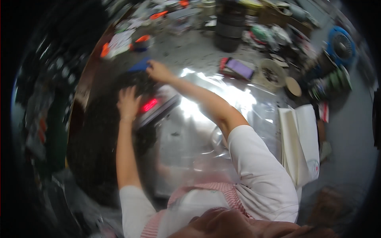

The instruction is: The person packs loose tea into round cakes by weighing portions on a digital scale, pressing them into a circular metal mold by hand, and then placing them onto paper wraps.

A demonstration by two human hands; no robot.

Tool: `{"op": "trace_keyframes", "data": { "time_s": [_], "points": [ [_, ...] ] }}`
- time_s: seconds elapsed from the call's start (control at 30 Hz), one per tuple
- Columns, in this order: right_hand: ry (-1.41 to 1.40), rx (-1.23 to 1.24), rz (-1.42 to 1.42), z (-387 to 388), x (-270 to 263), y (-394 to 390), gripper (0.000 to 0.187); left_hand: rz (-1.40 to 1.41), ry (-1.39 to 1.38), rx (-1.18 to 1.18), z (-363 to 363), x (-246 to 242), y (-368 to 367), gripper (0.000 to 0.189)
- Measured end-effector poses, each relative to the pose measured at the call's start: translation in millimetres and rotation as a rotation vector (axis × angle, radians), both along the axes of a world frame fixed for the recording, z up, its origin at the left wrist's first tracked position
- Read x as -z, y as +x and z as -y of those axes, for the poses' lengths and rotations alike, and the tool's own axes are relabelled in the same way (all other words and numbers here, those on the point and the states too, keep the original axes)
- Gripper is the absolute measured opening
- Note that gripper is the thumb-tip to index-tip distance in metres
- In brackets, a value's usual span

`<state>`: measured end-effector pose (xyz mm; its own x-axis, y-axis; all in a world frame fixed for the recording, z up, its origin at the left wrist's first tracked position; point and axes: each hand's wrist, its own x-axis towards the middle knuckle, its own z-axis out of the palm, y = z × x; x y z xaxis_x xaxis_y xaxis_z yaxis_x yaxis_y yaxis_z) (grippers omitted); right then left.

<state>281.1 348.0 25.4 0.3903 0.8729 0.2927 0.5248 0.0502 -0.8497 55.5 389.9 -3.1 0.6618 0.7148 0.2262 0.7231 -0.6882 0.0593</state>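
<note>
My left hand [128, 102] is spread, palm down, over a dark mass [98, 142] on the left part of the table; blur hides what it is made of. Farther forward, my right hand [159, 71] has its fingers curled at the right edge of a flat blue piece [140, 65], apparently gripping it. The blue piece lies at the far rim of the dark mass. Between and just below my hands sits a digital scale [160, 108] with a lit red display [149, 105], its reading blurred.
Glossy, reflective sheeting [184, 148] covers the table before me. Folded white sheets [300, 142] lie at the right edge. Beyond are a purple box [240, 68], a round tub [271, 73], a dark cylindrical container [228, 32] and a blue fan [341, 45]. Papers [120, 41] lie at the far left.
</note>
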Motion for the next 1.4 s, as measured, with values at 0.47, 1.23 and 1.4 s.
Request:
{"op": "trace_keyframes", "data": {
  "time_s": [0.47, 1.23, 1.4],
  "points": [
    [-0.159, 0.710, -0.444, 400.1, -49.1, 462.7, 0.033, -0.165, 0.015, -0.103, -14.4, -13.6, -0.5, 0.061],
    [-0.317, 1.245, 0.529, 361.8, -47.5, 690.9, 0.038, -0.323, -0.013, -0.074, 21.5, -34.2, 37.0, 0.070],
    [-0.045, 1.137, 0.729, 416.5, -52.1, 678.7, 0.026, -0.218, 0.019, -0.099, 16.8, -31.2, 39.7, 0.054]
  ]
}}
